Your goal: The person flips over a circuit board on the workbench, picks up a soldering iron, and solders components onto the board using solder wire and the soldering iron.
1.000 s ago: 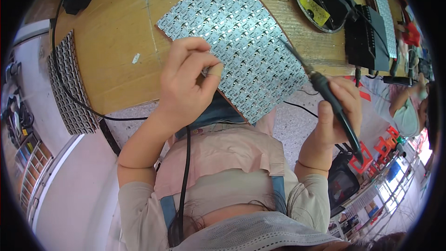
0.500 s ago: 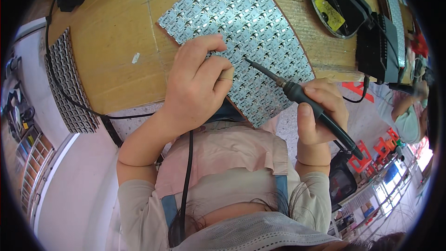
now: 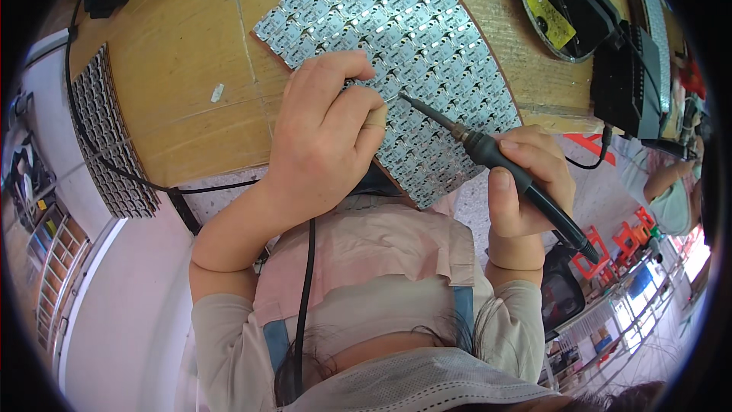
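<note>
Your right hand (image 3: 522, 214) wraps its fingers round the soldering iron (image 3: 488, 152), whose tip meets the circuit-board panel (image 3: 427, 38) just beside your left hand (image 3: 324, 133), fingers curled over the panel, anything pinched impossible to tell

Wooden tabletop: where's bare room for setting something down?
The widest patch is wooden tabletop between the leftmost dark panel and silvery circuit-board panel, bar a white scrap. A narrower strip separates the circuit-board panel from the round dish. Crowded: over the circuit-board panel, with left hand, right hand and soldering iron.
</note>
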The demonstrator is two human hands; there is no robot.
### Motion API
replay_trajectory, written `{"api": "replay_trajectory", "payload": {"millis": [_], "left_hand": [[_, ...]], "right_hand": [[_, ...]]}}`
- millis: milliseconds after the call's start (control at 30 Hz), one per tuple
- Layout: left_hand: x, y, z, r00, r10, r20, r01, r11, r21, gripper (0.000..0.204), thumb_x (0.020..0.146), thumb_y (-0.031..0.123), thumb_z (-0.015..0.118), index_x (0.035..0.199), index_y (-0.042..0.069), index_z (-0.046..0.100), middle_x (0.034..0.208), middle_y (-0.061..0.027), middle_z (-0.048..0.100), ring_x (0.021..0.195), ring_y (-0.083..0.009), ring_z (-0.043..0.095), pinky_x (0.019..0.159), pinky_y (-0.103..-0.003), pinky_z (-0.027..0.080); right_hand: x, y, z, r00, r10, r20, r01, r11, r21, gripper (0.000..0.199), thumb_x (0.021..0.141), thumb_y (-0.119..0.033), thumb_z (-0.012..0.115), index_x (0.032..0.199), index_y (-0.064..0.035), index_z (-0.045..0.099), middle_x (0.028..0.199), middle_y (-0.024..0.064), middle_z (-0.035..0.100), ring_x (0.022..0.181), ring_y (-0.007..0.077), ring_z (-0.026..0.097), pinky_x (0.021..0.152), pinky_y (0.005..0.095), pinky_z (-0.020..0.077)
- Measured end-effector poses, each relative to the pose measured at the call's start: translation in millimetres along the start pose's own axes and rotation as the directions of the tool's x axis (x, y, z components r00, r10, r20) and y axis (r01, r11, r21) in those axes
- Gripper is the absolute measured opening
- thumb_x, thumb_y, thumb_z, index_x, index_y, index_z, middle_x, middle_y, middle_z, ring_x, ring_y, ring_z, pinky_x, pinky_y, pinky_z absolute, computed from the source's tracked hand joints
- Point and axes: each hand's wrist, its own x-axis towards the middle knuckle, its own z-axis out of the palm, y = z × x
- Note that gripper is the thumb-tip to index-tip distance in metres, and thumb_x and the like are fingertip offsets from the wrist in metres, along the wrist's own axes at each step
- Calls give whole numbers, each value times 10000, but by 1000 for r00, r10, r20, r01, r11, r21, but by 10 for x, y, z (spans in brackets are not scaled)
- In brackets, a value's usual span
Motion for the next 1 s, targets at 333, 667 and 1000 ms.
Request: {"api": "replay_trajectory", "payload": {"millis": [333, 667, 1000], "left_hand": [[-54, 11, -92, 999, -39, -30, 38, 999, -24, 176, 682, -81, 714, 800, 0, 611, 1020, -138, 598, 974, -316, 639, 813, -403, 523], [-175, 109, -98, 999, -32, 8, 31, 999, 24, 168, 700, -74, 720, 816, -3, 621, 1025, -139, 606, 1003, -326, 651, 832, -395, 522], [-44, 36, 0, 998, -69, -12, 69, 998, -11, 168, 728, -60, 714, 847, -3, 609, 1020, -130, 586, 877, -307, 591, 737, -384, 495]], "right_hand": [[-145, -102, -130, 987, 84, -133, -80, 996, 39, 241, 856, -204, 734, 950, -13, 619, 843, 165, 669, 696, 251, 645, 655, 355, 522], [-139, -72, -140, 973, 117, -198, -98, 990, 104, 249, 819, -168, 743, 955, 1, 621, 863, 173, 682, 750, 259, 657, 712, 361, 522], [21, -15, -10, 998, -33, -54, 35, 999, 32, 223, 770, -40, 734, 959, 11, 627, 836, 177, 690, 716, 254, 674, 665, 330, 546]]}}
